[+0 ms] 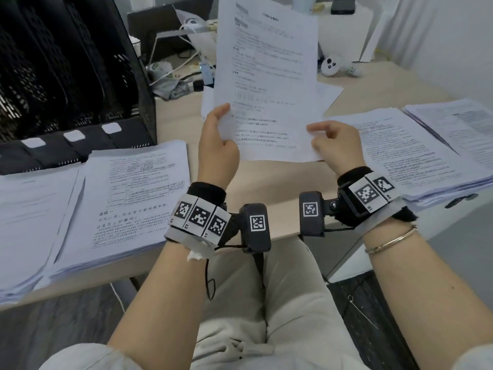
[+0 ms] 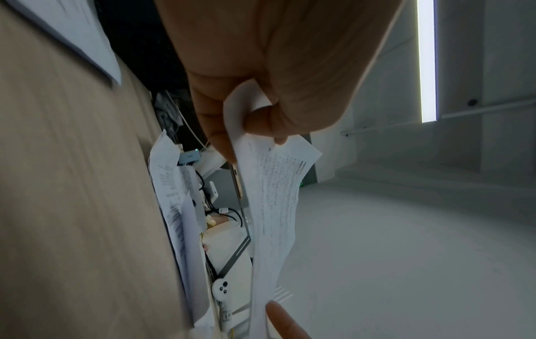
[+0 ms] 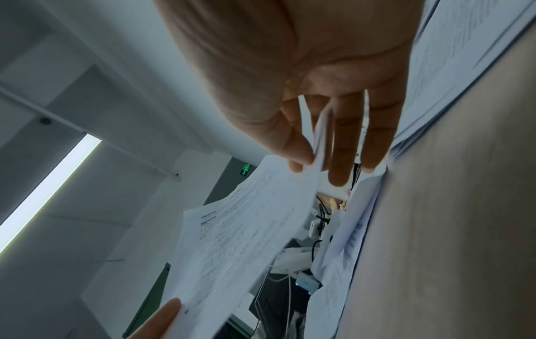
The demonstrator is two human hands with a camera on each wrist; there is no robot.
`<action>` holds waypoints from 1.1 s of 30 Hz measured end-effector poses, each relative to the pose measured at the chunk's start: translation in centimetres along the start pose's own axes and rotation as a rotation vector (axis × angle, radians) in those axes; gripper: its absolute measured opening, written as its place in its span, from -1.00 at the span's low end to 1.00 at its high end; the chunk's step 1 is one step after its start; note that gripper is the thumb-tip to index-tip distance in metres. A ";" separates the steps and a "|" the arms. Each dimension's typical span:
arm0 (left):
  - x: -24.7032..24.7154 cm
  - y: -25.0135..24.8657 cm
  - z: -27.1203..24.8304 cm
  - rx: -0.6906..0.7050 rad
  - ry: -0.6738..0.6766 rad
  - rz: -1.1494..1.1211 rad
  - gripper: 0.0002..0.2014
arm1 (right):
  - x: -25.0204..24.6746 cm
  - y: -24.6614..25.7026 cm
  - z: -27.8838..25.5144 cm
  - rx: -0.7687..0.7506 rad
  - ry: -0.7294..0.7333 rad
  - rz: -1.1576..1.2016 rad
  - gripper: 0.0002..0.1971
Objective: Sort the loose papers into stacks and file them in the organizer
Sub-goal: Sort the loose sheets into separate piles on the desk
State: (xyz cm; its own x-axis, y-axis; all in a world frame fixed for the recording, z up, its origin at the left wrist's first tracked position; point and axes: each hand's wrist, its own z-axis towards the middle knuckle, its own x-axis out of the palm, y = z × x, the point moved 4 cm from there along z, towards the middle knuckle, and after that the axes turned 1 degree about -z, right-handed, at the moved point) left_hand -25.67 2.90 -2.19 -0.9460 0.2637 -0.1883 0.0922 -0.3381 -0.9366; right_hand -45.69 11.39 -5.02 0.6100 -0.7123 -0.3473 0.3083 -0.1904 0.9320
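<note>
Nearest to us, our left hand point(image 1: 217, 145) pinches the lower left edge of a printed white paper sheet point(image 1: 266, 84), thumb on the printed face and fingers curled behind it; the left wrist view shows the edge folded into that grip. Our right hand point(image 1: 334, 146) is at the lower right corner, where the right wrist view shows the thumb and a finger nipping the edge while the other fingers stay loosely straight. We hold the sheet upright above the pale wooden tabletop point(image 1: 266, 182), likely so we can read its heading and judge where it belongs.

To either side, sorted piles lie flat within easy reach. On the near left, two thick stacks of printed pages point(image 1: 112, 198) sit side by side, the right one topped by a page with a table and large characters. On the right lie two more stacks of dense text pages point(image 1: 416, 156), one partly overlapping the other. They seem arranged so that a sheet can be dropped onto the matching pile without stretching.

Beyond the left stacks stands the black mesh file organizer point(image 1: 66, 84), its slots marked with blank white labels; we cannot tell whether any slot holds paper. A few loose sheets point(image 1: 328, 92) remain behind the held page, so sorting looks unfinished. Farther back sit tangled white cables point(image 1: 186, 44) and a small white controller point(image 1: 330, 65).
</note>
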 end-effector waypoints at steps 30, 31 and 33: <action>-25.0 5.4 -1.7 -0.161 -0.417 0.203 -0.88 | 20.4 12.8 -5.8 -0.275 0.388 0.146 -0.41; -25.8 5.5 -1.8 -0.164 -0.414 0.222 -0.84 | 20.9 13.3 -6.5 -0.285 0.410 0.147 -0.41; -27.7 5.9 -2.2 -0.188 -0.423 0.265 -0.74 | 22.0 14.4 -8.0 -0.317 0.460 0.135 -0.40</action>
State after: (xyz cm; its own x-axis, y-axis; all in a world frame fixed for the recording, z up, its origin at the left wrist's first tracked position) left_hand 1.77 -4.43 -3.12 -0.9218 -0.2095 -0.3262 0.3622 -0.1654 -0.9173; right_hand -21.99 -1.58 -0.06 0.8922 -0.3351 -0.3028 0.3661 0.1442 0.9193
